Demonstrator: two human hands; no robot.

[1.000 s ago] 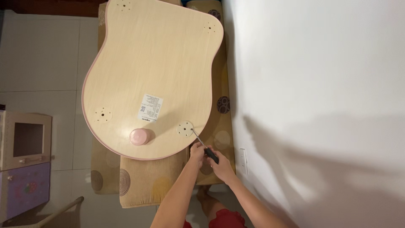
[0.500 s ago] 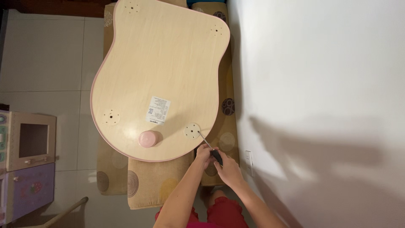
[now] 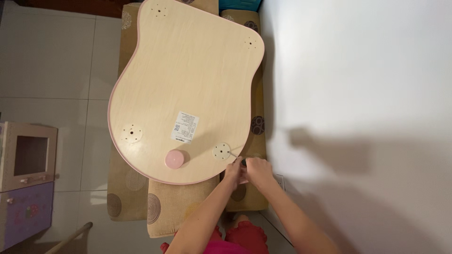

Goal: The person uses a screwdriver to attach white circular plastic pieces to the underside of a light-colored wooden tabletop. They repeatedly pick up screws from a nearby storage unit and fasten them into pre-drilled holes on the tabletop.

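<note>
A light wooden tabletop (image 3: pixel 188 80) with a pink edge lies underside up on brown patterned cushions (image 3: pixel 174 207). Near its closest edge sit a round white mounting plate (image 3: pixel 221 151), a pink round piece (image 3: pixel 173 159) and a second white plate (image 3: pixel 131 132). A white label (image 3: pixel 185 126) is stuck between them. My right hand (image 3: pixel 260 170) grips the dark handle of a screwdriver (image 3: pixel 234 154), whose thin metal shaft points at the nearer plate. My left hand (image 3: pixel 232 171) rests at the table's edge next to the shaft, touching my right hand.
A white wall (image 3: pixel 358 94) runs along the right, close to the tabletop. A pink and purple toy cabinet (image 3: pixel 26 155) stands on the tiled floor (image 3: pixel 56 70) at left. A wooden stick (image 3: pixel 70 237) lies at bottom left. My knees in red show below.
The view has shifted, so the tabletop sits further right. My hands have drawn together at the table's edge, with the screwdriver lying flatter toward the plate.
</note>
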